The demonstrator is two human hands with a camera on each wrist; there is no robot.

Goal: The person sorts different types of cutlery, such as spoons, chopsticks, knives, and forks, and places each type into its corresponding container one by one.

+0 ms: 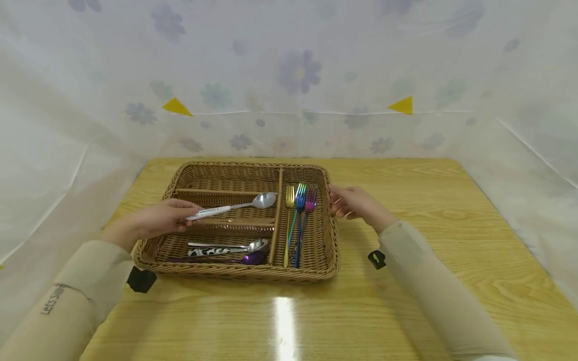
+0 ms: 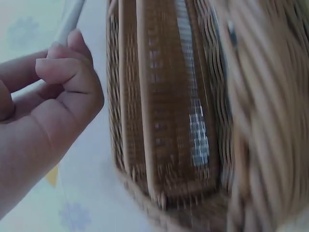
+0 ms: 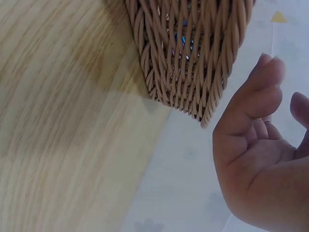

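Note:
My left hand (image 1: pixel 164 218) pinches a spoon (image 1: pixel 264 200) by its white handle, bowl pointing right, above the middle of a wicker cutlery basket (image 1: pixel 304 275). In the left wrist view the fingers (image 2: pixel 72 77) curl round the pale handle. At the basket's right rim is my right hand (image 1: pixel 356 204), its fingers loosely bent and holding nothing; fingertips are right at the wicker. Gold, blue and purplish forks (image 1: pixel 298 220) lie in the basket's right compartment. The front compartment holds a purple spoon (image 1: pixel 254 257) and spoons with silver and black-and-white patterned handles (image 1: pixel 214 250).
The basket stands on a wood-grain table (image 1: pixel 406 185). A flower-printed white curtain (image 1: pixel 289 65) surrounds the table at the back and sides, with yellow triangles (image 1: pixel 402 105) on it. Dividers (image 1: pixel 277 220) split the basket into compartments.

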